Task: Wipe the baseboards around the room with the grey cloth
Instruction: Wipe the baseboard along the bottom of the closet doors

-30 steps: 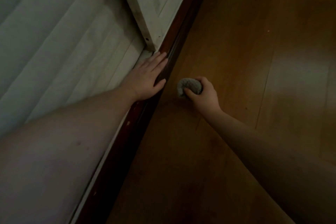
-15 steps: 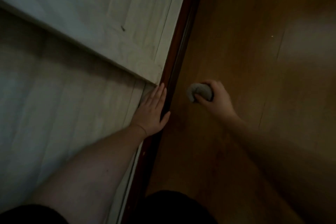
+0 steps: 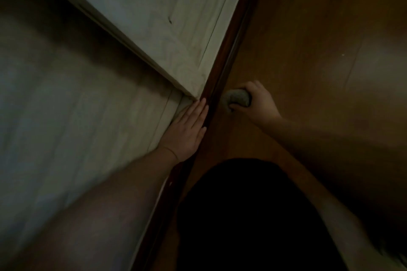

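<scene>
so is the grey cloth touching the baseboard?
Cannot tell. In the head view the grey cloth, bunched in the right hand, sits right beside the dark baseboard; dim light hides any contact or gap.

grey cloth (image 3: 237, 98): bunched wad, low beside baseboard | baseboard (image 3: 222, 72): dark red-brown strip along pale wall

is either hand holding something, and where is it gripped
The right hand holds the grey cloth, bunched in its fingers with the wad sticking out toward the baseboard. The left hand lies flat, holding nothing.

L hand (image 3: 187, 132) flat, fingers straight; R hand (image 3: 256, 101) fisted
</scene>
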{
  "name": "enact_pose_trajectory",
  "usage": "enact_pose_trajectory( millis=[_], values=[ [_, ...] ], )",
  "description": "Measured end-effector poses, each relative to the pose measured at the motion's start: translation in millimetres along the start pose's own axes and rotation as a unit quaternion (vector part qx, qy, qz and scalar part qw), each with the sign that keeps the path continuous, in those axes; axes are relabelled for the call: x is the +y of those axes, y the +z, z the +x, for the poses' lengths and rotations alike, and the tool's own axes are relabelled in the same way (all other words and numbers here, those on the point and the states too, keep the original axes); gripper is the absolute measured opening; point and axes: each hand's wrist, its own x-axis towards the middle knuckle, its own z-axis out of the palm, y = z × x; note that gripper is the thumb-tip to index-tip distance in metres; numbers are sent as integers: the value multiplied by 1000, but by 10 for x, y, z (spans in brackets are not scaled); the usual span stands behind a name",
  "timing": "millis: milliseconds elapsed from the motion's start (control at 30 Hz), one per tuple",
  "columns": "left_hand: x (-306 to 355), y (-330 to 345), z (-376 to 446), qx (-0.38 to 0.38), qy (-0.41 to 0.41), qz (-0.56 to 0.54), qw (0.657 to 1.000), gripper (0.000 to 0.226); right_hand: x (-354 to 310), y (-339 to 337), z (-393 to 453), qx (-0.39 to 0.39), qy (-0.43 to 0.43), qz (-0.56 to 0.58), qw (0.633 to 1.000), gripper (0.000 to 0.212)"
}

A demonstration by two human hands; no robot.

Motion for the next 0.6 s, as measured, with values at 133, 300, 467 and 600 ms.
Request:
enact_pose_trajectory(
  millis=[133, 300, 467, 600],
  values=[
    [9, 29, -7, 15, -5, 46, 999, 63, 75, 484, 56, 1, -18, 50, 999, 41],
    [25, 52, 6, 16, -7, 54, 998, 71, 147, 758, -79, 67, 12, 142, 988, 39],
    [66, 62, -4, 26, -38, 65, 997, 71, 162, 944, -233, 81, 40, 195, 977, 39],
    [77, 53, -13, 35, -52, 54, 997, 72, 177, 1004, -166, 70, 37, 180, 980, 44]
  ],
)
